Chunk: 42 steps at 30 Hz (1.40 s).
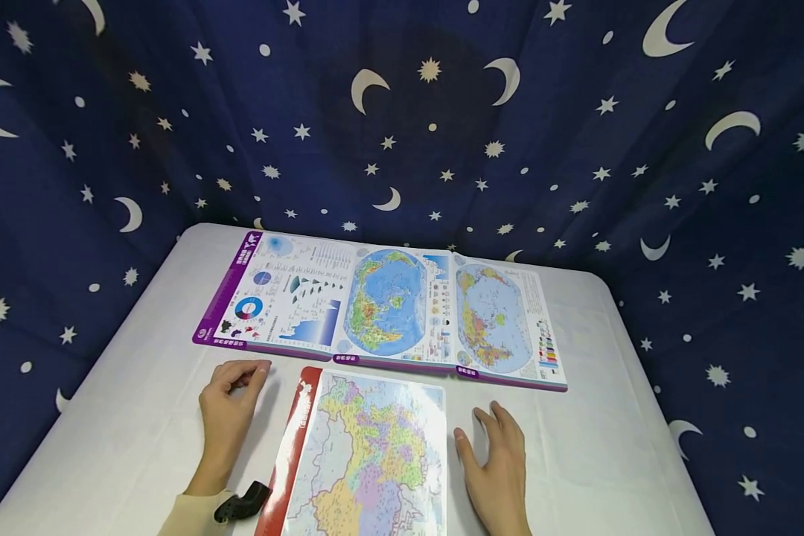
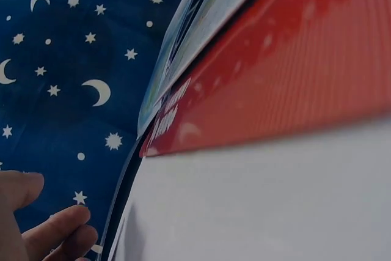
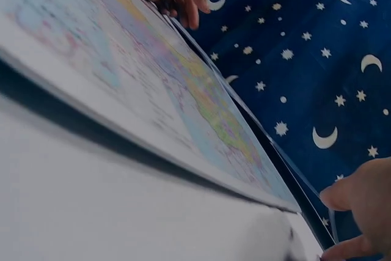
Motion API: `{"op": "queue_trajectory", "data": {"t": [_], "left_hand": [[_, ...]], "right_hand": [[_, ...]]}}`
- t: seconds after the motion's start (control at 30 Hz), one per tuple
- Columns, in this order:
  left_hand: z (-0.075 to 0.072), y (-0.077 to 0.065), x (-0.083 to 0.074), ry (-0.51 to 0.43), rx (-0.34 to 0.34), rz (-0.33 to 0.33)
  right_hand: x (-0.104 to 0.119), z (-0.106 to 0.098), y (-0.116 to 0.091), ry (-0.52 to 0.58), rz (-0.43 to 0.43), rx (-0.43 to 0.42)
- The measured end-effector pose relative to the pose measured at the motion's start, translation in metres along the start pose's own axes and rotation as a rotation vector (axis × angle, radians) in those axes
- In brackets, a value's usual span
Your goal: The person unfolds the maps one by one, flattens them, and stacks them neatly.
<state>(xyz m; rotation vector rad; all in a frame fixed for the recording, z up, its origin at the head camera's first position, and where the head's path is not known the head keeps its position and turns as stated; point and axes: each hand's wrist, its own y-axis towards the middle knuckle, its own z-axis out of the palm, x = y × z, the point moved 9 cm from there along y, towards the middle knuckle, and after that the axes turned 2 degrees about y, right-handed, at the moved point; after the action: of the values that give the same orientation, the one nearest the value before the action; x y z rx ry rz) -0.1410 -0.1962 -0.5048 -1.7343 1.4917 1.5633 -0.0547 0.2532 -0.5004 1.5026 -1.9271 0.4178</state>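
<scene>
A glossy map sheet (image 1: 375, 454) with a red strip along its left side lies on the table between both hands, its near end cut off by the head view's lower edge. My left hand (image 1: 231, 406) is left of the map, fingers loosely bent, holding nothing; the left wrist view shows its thumb (image 2: 24, 189) apart from the fingers. On the other side, my right hand (image 1: 497, 469) is spread with nothing in it, thumb close to the map's right edge. Beyond them lies a row of purple-edged map sheets (image 1: 388, 304), overlapping side by side.
Beneath everything is a white-covered table (image 1: 616, 439) with rounded far corners. A dark blue curtain (image 1: 429, 149) printed with moons and stars surrounds its back and sides. A black band (image 1: 243, 504) sits on the left wrist over a beige sleeve (image 1: 190, 515).
</scene>
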Motion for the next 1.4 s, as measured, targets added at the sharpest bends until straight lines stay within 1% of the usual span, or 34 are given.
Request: {"op": "queue_trajectory", "data": {"t": [0.1, 0.23, 0.4, 0.57, 0.67, 0.83, 0.93, 1.07, 1.27, 1.4], "left_hand": [[0.005, -0.005, -0.003, -0.002, 0.027, 0.004], [0.009, -0.013, -0.008, 0.022, 0.054, 0.015], [0.014, -0.021, -0.011, 0.087, 0.083, 0.023], [0.016, -0.027, -0.012, 0.15, 0.106, 0.019], [0.016, -0.034, -0.014, 0.175, 0.124, 0.001], [0.013, -0.047, -0.017, 0.191, 0.15, -0.054], [0.012, -0.052, -0.019, 0.2, 0.155, -0.077], [0.011, -0.058, -0.023, 0.215, 0.164, -0.086], [0.012, -0.066, -0.026, 0.196, 0.192, -0.111], [0.013, -0.067, -0.027, 0.19, 0.206, -0.122]], "right_hand": [[0.004, 0.003, -0.003, 0.003, -0.007, 0.012], [0.009, 0.009, -0.007, 0.003, -0.023, 0.036], [0.014, 0.014, -0.013, 0.014, -0.041, 0.059], [0.02, 0.017, -0.019, 0.018, -0.073, 0.046], [0.024, 0.018, -0.022, 0.013, -0.104, 0.029], [0.026, 0.019, -0.027, 0.017, -0.133, 0.007], [0.026, 0.019, -0.029, 0.023, -0.135, 0.005], [0.023, 0.018, -0.03, 0.032, -0.131, -0.003], [0.022, 0.018, -0.031, 0.04, -0.121, -0.003], [0.021, 0.019, -0.033, 0.054, -0.122, 0.005]]}}
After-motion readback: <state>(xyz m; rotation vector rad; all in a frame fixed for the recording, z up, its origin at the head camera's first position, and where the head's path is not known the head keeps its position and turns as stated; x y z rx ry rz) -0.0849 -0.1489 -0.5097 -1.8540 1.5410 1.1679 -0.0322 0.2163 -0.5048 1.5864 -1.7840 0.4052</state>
